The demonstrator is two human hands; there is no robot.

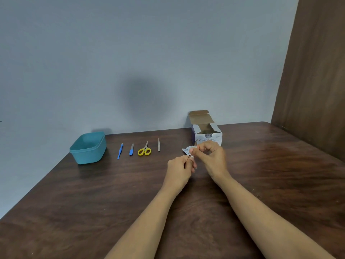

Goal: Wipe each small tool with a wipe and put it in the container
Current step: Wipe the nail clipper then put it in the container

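White and small, the wipe packet [187, 150] is pinched between both hands above the dark wooden table [280, 165]. The right hand [211, 156] holds its upper part with thumb and fingertips closed on it, and the left hand [179, 170] grips the lower edge just below and a little to the left of the right one, its fingers curled tightly. The two hands touch or almost touch each other around the packet; if the packet is already torn cannot be told, because the fingers cover most of it.

Just behind the right hand stands the box of alcohol swabs [207, 136], white with blue print, its top flap open and standing up. The box is very near to the knuckles of the right hand.

To the left of the grip, four small tools lie in a row on the table, all pointing away from the person. Nearest to the hands is the grey tweezers [158, 144]. Next comes the yellow-handled scissors [144, 149], then the nail file with blue handle [131, 150], and last the thin blue tool [120, 151]. They are apart from each other and none is touched by a hand.

Farther left, past the last tool, sits the teal plastic container [87, 148], without lid. Its inside, as much as can be seen, holds no tool.
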